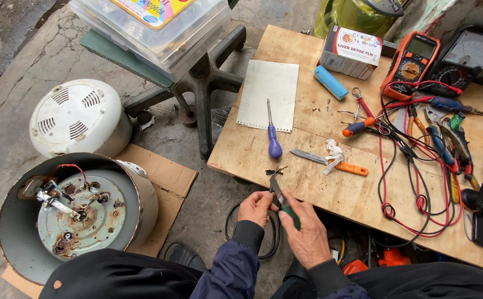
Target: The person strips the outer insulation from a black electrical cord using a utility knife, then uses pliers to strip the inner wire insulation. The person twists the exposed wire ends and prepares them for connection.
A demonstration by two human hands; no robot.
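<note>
- Hands: two, left hand (256,207) and right hand (308,235), at the near edge of the wooden table (335,188).
- Multimeters: two, orange multimeter (411,62) and black analogue meter (466,58), at the far right corner.
- Purple-handled screwdriver (273,135): one.
- Orange-handled knife (330,161): one.
- Cardboard box (350,51): one, far edge.
- Paper sheet (268,94): one.
- Blue case (330,82): one.
</note>
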